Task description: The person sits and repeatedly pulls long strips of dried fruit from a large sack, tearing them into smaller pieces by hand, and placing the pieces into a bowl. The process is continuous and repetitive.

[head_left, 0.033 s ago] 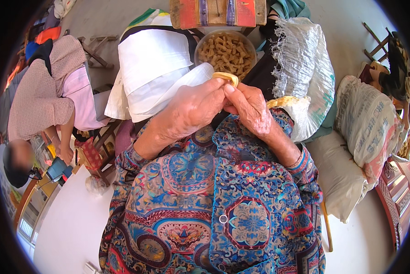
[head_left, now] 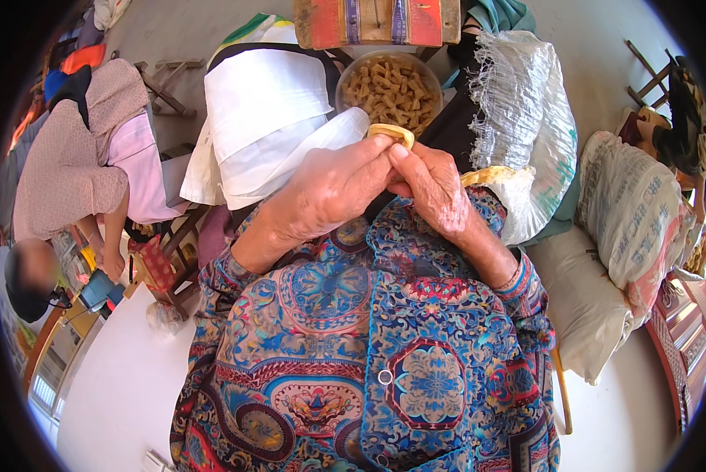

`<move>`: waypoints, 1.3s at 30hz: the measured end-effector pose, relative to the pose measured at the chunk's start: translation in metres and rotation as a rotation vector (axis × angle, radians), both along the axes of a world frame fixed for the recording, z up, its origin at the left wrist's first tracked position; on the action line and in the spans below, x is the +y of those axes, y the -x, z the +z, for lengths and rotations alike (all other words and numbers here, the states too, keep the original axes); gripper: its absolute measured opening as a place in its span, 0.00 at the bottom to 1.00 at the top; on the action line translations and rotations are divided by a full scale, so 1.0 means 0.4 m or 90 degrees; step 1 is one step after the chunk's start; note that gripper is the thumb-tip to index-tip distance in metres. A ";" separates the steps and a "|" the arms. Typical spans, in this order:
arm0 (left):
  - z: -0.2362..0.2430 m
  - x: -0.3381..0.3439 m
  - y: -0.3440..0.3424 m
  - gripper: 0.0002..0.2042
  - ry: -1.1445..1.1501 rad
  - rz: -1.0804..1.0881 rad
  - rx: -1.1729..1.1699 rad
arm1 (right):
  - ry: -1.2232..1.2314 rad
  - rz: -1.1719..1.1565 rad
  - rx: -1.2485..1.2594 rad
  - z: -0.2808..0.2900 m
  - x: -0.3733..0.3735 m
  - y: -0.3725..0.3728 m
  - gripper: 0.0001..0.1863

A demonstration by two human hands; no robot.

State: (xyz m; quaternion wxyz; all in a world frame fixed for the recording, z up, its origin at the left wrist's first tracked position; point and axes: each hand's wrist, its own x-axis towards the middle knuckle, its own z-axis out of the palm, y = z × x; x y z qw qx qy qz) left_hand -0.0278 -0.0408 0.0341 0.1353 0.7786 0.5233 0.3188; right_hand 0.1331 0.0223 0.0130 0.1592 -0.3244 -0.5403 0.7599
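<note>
My left hand (head_left: 333,185) and my right hand (head_left: 434,182) meet in front of my chest, fingers pinched together. Between their fingertips is a yellowish, flat strip (head_left: 393,132) bent into a loop; its material is not plain. The lower part of the strip is hidden by my fingers and thumbs. Just beyond the hands, a round basin (head_left: 438,85) holds many short tan folded pieces (head_left: 387,93). More yellow strips (head_left: 488,175) lie by my right wrist, on the white woven sack (head_left: 518,118) over my right leg. White cloth (head_left: 270,110) covers my left leg.
A wooden stool or bench with red paint (head_left: 378,23) stands behind the basin. At left a person in a dotted garment (head_left: 70,173) sits bent over, near a wooden chair (head_left: 182,256). Stuffed sacks (head_left: 632,208) and a red-brown wooden chair (head_left: 671,354) stand at right.
</note>
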 end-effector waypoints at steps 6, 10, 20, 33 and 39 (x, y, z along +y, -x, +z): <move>0.010 -0.013 0.006 0.12 -0.092 0.090 -0.129 | 0.030 -0.084 -0.025 0.017 0.014 -0.003 0.18; -0.020 -0.032 0.021 0.09 0.094 0.213 -0.469 | -0.151 -0.063 -0.011 0.019 0.016 -0.003 0.12; -0.047 -0.004 -0.007 0.12 0.382 0.310 -1.022 | -0.487 0.009 0.063 -0.018 0.007 0.006 0.06; -0.011 -0.016 -0.012 0.11 0.354 0.232 -0.742 | -0.478 0.025 0.019 -0.019 -0.001 0.005 0.06; -0.016 -0.013 -0.035 0.11 0.314 0.293 -0.811 | -0.594 0.059 0.053 -0.025 0.005 0.002 0.07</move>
